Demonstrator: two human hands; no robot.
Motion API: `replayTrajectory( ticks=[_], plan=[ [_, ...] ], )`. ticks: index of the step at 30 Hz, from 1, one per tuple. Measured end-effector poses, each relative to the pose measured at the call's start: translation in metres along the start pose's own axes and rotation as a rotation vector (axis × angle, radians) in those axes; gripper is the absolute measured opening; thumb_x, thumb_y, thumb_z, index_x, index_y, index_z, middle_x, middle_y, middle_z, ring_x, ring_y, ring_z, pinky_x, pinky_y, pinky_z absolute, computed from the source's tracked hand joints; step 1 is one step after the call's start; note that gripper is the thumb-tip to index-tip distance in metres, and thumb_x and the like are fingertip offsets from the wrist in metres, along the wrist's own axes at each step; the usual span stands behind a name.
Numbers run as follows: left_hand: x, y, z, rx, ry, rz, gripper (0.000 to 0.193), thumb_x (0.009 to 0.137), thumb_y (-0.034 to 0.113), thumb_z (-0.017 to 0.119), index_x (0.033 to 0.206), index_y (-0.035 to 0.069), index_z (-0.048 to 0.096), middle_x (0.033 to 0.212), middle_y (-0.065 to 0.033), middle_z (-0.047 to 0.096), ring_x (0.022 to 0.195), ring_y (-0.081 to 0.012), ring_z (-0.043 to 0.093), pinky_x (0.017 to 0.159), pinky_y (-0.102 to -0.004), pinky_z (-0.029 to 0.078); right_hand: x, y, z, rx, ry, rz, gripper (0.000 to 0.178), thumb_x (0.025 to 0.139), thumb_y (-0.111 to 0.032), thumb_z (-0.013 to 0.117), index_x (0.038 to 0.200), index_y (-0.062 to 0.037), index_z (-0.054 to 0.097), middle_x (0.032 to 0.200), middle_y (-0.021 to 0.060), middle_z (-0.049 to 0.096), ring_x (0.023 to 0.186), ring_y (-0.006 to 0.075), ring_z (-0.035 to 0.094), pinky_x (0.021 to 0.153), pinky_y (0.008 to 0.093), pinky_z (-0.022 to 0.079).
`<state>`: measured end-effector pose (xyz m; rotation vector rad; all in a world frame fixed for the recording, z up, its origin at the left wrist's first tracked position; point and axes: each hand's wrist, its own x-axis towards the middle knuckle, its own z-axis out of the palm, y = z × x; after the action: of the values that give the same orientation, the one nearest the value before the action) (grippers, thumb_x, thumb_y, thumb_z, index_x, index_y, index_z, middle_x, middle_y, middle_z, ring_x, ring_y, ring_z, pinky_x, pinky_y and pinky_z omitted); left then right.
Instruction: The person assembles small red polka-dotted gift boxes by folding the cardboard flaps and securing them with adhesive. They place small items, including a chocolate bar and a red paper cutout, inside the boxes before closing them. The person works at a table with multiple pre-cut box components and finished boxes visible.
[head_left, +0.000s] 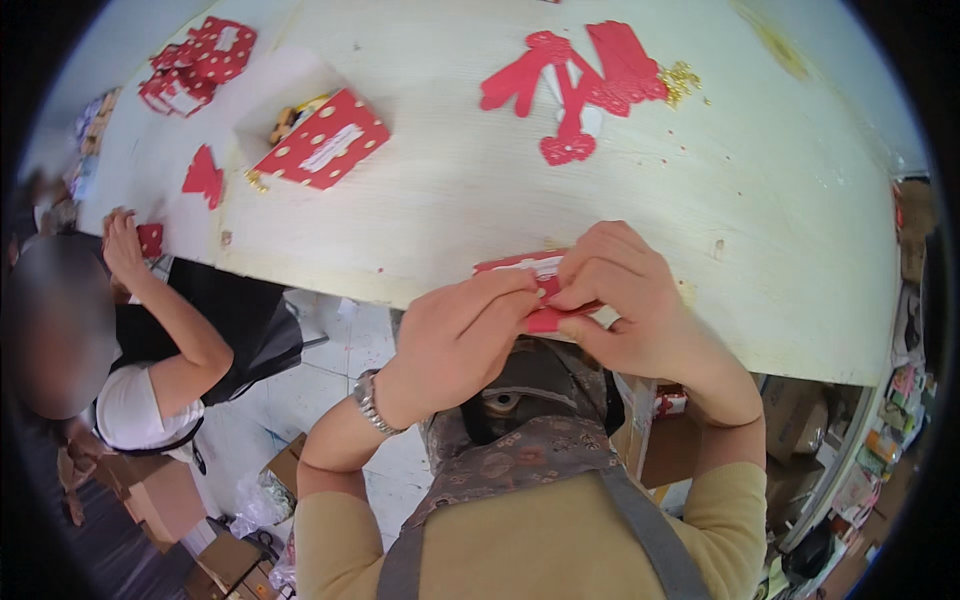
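At the table's near edge, a small red dotted box or packet [548, 286] with a white label is between my two hands. My left hand [465, 325] is closed on its left side, the fingertips pinching by a plain red strip [543, 321]. On the other side my right hand [625, 300] is closed too, thumb and forefinger pressed on the red piece and strip. The fingers cover much of it, so its full shape is hidden.
Red scalloped cut-outs [570, 85] lie farther off beside small gold pieces [682, 84]. A dotted open box [325, 140] stands left of them, with more dotted red packets [200, 62] behind. At left, a co-worker's hand [124, 250] is by another red piece.
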<state>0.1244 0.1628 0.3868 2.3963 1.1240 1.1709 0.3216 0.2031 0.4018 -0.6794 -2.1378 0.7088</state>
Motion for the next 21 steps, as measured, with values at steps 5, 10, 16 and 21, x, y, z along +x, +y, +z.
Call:
replayTrajectory(
  ticks=[5,10,16,21],
  plan=[
    [0.011,0.008,-0.011,-0.011,-0.134,-0.095,0.026,0.07,-0.002,0.069,0.094,0.003,0.063,0.101,-0.0105,0.064,0.078,-0.0286,0.065,0.062,-0.0308,0.054,-0.002,-0.009,-0.002,-0.139,0.009,0.027,0.024,0.062,-0.004,0.077,0.074,-0.0074,0.056,0.079,0.0053,0.057,0.073,0.0244,0.056,0.071,0.0365,0.043],
    [0.023,-0.015,-0.063,-0.006,0.019,-0.196,0.046,0.072,0.015,0.076,0.113,0.003,0.059,0.123,-0.0154,0.057,0.115,-0.0327,0.053,0.098,-0.0383,0.041,-0.024,-0.016,-0.079,0.202,-0.246,0.278,0.019,0.068,-0.01,0.078,0.069,-0.0041,0.06,0.073,0.0075,0.06,0.066,0.024,0.057,0.054,0.0323,0.042],
    [0.004,-0.1,-0.095,0.633,0.377,-0.33,0.021,0.078,0.015,0.073,0.093,0.004,0.063,0.131,-0.0225,0.047,0.119,-0.0383,0.048,0.099,-0.043,0.04,-0.05,-0.034,-0.142,-0.079,-0.726,0.35,0.026,0.07,-0.023,0.079,0.083,-0.0038,0.066,0.087,0.0118,0.067,0.08,0.0306,0.064,0.074,0.0367,0.049],
    [0.015,-0.041,-0.044,0.172,0.302,-0.265,0.014,0.075,0.005,0.073,0.082,0.003,0.061,0.134,-0.0231,0.044,0.122,-0.0366,0.047,0.1,-0.0424,0.039,-0.012,0.012,-0.066,-0.031,-0.045,0.206,0.041,0.063,-0.016,0.085,0.074,-0.0094,0.046,0.128,0.0159,0.054,0.113,0.0299,0.055,0.094,0.0399,0.043]
  ],
)
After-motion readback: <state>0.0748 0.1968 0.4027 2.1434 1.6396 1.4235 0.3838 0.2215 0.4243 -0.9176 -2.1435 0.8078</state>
